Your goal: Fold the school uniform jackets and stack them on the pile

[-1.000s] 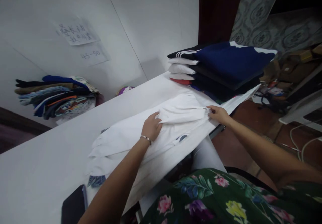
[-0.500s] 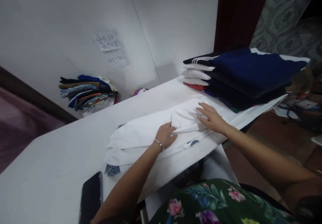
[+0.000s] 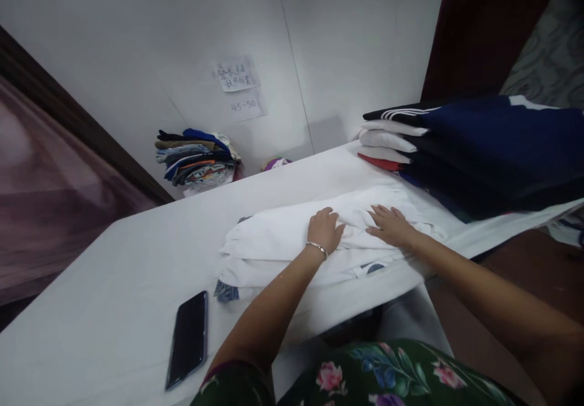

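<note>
A folded white garment (image 3: 269, 238) lies lengthwise on the white table, with patterned blue fabric (image 3: 227, 290) poking out at its near left corner. On the middle of the garment rests my left hand (image 3: 325, 231), palm down, fingers slightly apart. My right hand (image 3: 391, 226) lies flat on the garment's right half with the fingers spread. Creases run through the cloth between the two hands. A dark round mark (image 3: 375, 268) shows at the garment's near edge.
A smartphone (image 3: 187, 340) lies at the table's near left. Folded dark clothes (image 3: 497, 156) are piled on the right. Another stack of folded clothes (image 3: 196, 159) sits beyond the far edge, below paper notes (image 3: 237, 80) on the wall. A pink curtain (image 3: 55, 199) hangs at left.
My left hand has slid forward over the cloth and flattened. My right hand has come down flat onto the garment, closer to the left. The view has turned slightly left.
</note>
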A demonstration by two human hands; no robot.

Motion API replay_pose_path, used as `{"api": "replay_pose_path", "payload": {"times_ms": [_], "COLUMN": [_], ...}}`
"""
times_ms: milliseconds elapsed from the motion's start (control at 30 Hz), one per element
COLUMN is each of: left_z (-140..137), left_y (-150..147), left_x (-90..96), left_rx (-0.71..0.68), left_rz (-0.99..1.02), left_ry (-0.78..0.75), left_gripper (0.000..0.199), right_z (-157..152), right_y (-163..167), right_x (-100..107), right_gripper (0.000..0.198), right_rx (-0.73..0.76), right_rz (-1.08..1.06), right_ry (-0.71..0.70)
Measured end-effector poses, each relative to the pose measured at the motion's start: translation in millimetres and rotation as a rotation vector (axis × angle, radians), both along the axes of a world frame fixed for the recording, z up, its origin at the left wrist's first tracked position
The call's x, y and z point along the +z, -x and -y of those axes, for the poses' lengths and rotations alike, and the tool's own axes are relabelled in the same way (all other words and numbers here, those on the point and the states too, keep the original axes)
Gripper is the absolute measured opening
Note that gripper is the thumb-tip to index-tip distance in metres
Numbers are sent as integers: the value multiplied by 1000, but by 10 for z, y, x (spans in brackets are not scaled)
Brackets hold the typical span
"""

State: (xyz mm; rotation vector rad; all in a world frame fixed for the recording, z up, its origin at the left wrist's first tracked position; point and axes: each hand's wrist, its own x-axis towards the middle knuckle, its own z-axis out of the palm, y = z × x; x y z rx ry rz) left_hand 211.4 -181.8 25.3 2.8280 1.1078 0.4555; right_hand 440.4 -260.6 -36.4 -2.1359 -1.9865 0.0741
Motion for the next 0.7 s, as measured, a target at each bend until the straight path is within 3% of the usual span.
{"api": "replay_pose_path", "payload": {"times_ms": [100, 233, 433, 533, 700], "left_z": [1, -43, -36, 0, -3], "left_y": [-76, -108, -103, -110, 54], "left_x": [-112, -322, -405, -372, -250], "left_rx": [-116, -82, -78, -87, -103], "left_rz": [-52, -192, -201, -189, -144], "left_ry": [8, 158, 176, 205, 337], "left_gripper": [48, 57, 61, 62, 68], "right_z": [-85, -314, -515, -501, -512], "right_y": [-22, -87, -185, -209, -312], "right_x": [181, 336, 59, -64, -97], "right_gripper": [59, 61, 55, 57, 58], "right_rx": [-1, -83, -176, -163, -160], "right_rz": [-103, -124, 19, 47, 42], "right_ry": [2, -97, 34, 11, 35]}}
